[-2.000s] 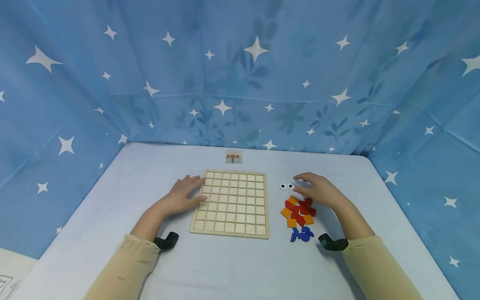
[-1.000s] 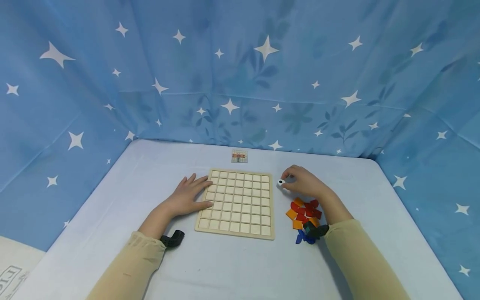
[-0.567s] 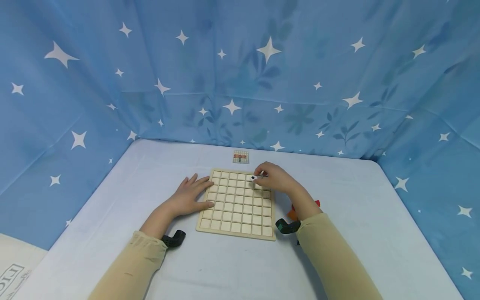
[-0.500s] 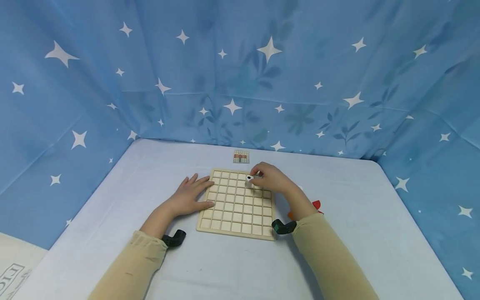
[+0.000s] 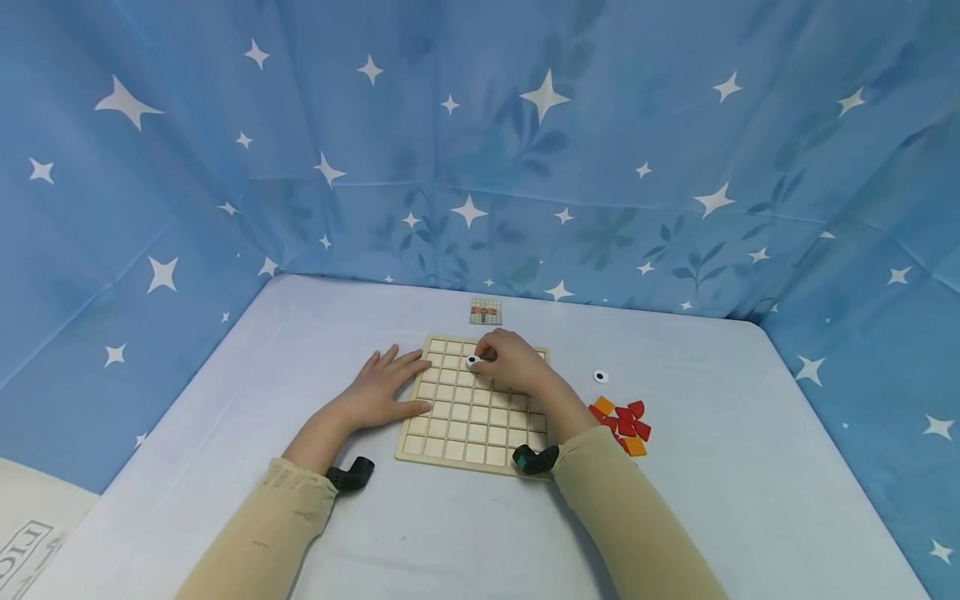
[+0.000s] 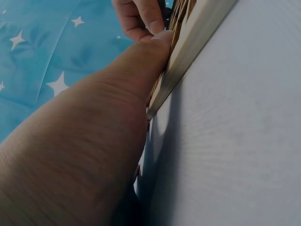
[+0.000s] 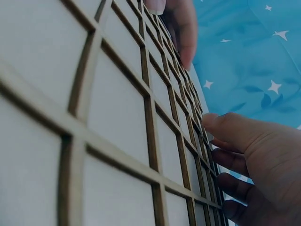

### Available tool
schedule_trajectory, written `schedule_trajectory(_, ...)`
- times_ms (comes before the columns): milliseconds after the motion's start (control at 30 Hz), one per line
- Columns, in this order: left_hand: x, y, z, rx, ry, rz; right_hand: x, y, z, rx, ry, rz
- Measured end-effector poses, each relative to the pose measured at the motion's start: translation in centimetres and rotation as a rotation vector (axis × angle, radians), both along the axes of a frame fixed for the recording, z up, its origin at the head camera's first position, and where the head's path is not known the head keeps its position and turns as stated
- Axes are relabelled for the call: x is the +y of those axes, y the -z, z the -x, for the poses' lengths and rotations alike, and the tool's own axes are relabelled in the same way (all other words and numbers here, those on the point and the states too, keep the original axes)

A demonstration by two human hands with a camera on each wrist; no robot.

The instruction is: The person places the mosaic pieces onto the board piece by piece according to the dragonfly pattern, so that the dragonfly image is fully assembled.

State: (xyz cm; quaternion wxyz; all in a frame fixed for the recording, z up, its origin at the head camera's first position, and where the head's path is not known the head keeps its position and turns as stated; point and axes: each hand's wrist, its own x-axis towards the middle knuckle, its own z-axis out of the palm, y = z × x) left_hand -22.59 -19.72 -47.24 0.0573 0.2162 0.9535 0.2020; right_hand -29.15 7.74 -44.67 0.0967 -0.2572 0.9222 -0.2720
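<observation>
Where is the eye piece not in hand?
In the head view, the loose eye piece lies right of the grid board, just beyond the red and orange pieces.

Left grip (image 5: 378,389) lay with fingers extended and spread; right grip (image 5: 508,361) was pinched, fingers bent toward thumb.

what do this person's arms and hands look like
The left hand and right hand are ungloved. The left sleeve and right sleeve are beige; the left has a gathered cuff and small brownish mark. The left wrist device and right wrist device are black and bent, the right with a greenish patch.
</observation>
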Motion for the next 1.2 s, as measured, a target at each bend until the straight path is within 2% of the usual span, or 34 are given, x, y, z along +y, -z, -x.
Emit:
schedule_trajectory(233, 0.1, 0.0, 0.1, -0.005, -0.001, 0.0, -0.7, 0.2, -0.2, 0.043, 0.05, -0.068)
schedule_trajectory(400, 0.0, -0.1, 0.0, -0.003, -0.002, -0.002, -1.0, 0.2, -0.4, 0.05, 0.078, -0.074)
schedule_trajectory(767, 0.0, -0.1, 0.1, 0.0, -0.005, 0.002, -1.0, 0.5, -0.2, 0.042, 0.094, -0.055)
schedule_trajectory(1200, 0.0, 0.2, 0.2, -0.003, -0.002, 0.0, -1.2, 0.8, -0.8, 0.121, 0.104, -0.079)
